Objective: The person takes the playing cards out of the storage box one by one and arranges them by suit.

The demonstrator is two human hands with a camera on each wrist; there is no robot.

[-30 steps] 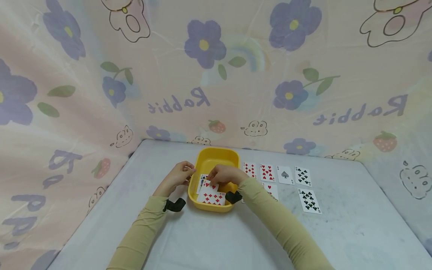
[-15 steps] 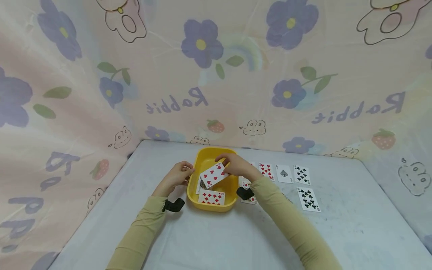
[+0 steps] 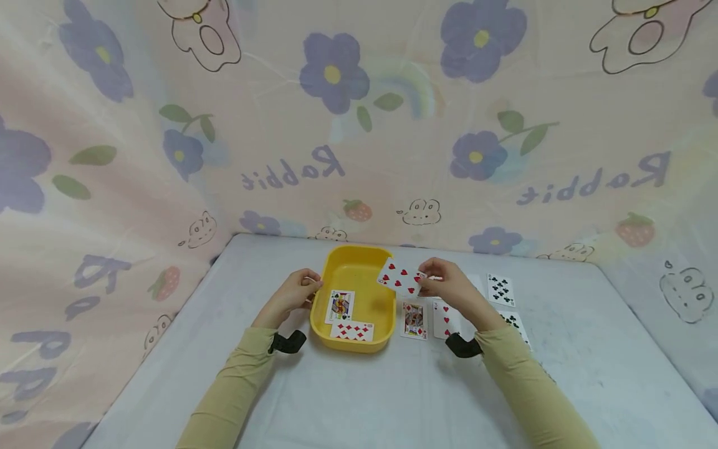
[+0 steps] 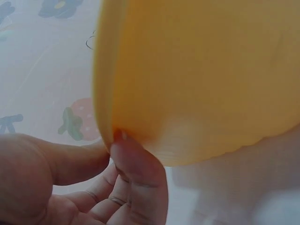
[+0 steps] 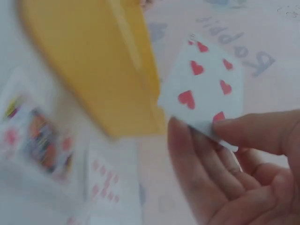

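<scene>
My left hand [image 3: 288, 298] pinches the left rim of a yellow plastic tray [image 3: 374, 313] between thumb and index finger, as the left wrist view shows. Above the tray's right rim my right hand [image 3: 453, 292] holds a six of hearts playing card [image 3: 399, 276] by its edge, thumb on the face and fingers behind. That card is tilted, its face showing. Inside the tray lie a face card [image 3: 340, 306] and a diamonds card [image 3: 352, 331], one overlapping the other. The right hand and forearm hide part of the cards on the table.
Right of the tray, face-up cards lie in rows on the white tabletop [image 3: 359, 399]: a diamonds face card [image 3: 414, 320], a hearts card [image 3: 445, 318], a clubs card [image 3: 501, 290] and another clubs card [image 3: 513, 322] among them. A patterned cloth [image 3: 252, 125] hangs behind and at the sides.
My right hand has lifted the six of hearts out of the tray and carried it rightward past the rim. The left hand stays on the tray's left rim.
</scene>
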